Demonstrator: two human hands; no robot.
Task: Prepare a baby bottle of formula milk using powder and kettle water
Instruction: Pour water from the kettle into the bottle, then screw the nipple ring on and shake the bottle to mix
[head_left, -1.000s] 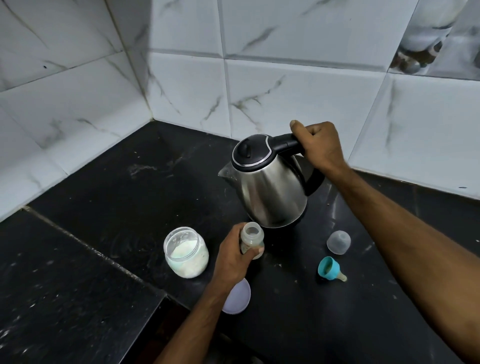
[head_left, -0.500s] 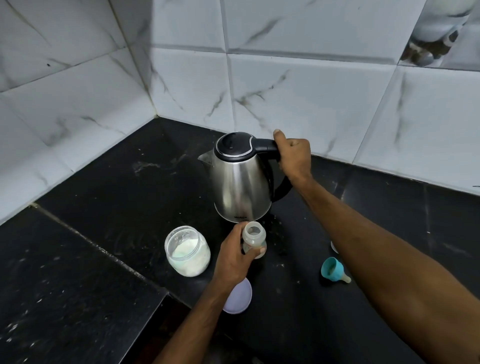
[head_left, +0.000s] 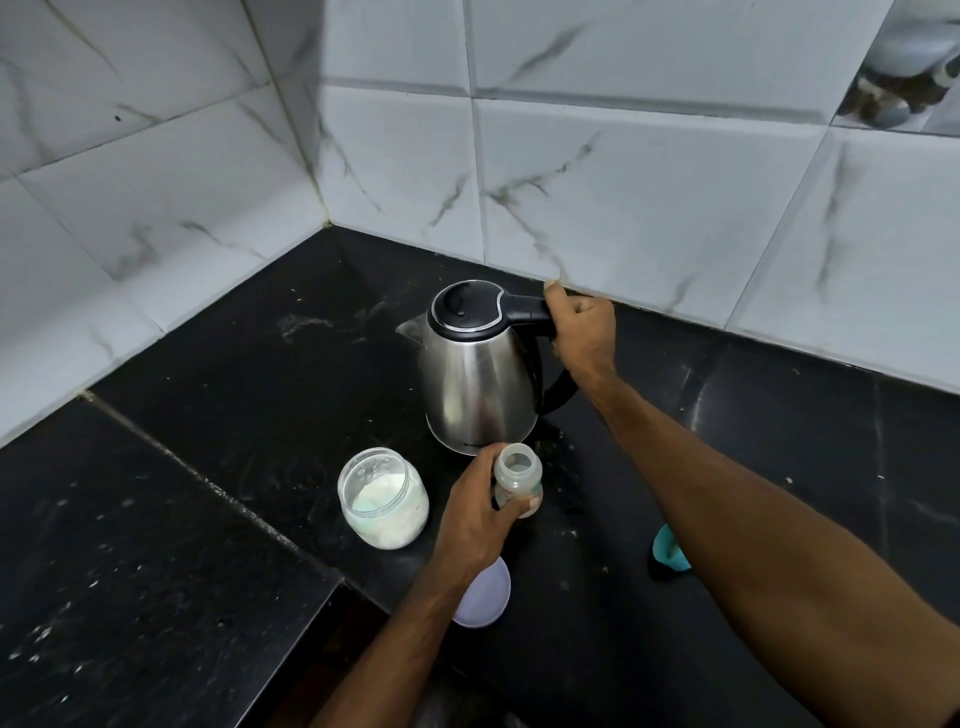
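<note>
Stainless steel with a black lid and handle, the electric kettle (head_left: 480, 374) stands upright on the black stone counter (head_left: 208, 467), its spout pointing left and away toward the tiled corner. The right hand (head_left: 582, 332) is wrapped fully closed round the top of the black handle, on the kettle's right side. Just in front of the kettle's base, nearly touching it, the small clear plastic baby bottle (head_left: 517, 480) stands upright with its neck open, and the left hand (head_left: 480, 512) is clasped round its body from the near left, thumb across the front. The bottle's mouth thus lies below and nearer than the spout, so a pour would seem to need the kettle lifted and turned toward the bottle, or the bottle carried left under the spout. The wide glass jar of white powder (head_left: 383, 498) sits open just left of the left hand, close enough to be knocked. A pale lilac lid (head_left: 485, 597) lies under the left wrist near the counter's front step; a teal teat ring (head_left: 670, 553) lies to the right, partly hidden by the right forearm. Open counter remains behind and left of the kettle.
</note>
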